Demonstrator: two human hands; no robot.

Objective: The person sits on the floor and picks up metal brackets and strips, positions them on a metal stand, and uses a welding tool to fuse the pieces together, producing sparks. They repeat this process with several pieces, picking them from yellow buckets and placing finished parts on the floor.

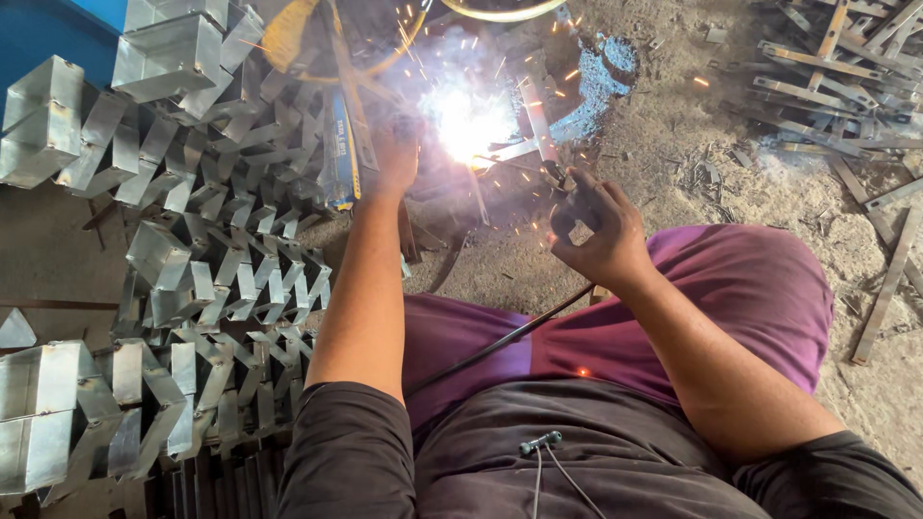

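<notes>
This is a metal-fabrication workshop with welding done at ground level. A white welding arc [468, 123] throws sparks over a bare dirt floor [673, 125] strewn with metal scrap. Left of the left grip [396, 159], folded sheet-metal brackets [192, 250] lie stacked in rows. Far right of the right grip [591, 231], which holds a welding electrode holder [567, 192] with a black cable [500, 341], flat steel strips [827, 86] lie heaped.
</notes>
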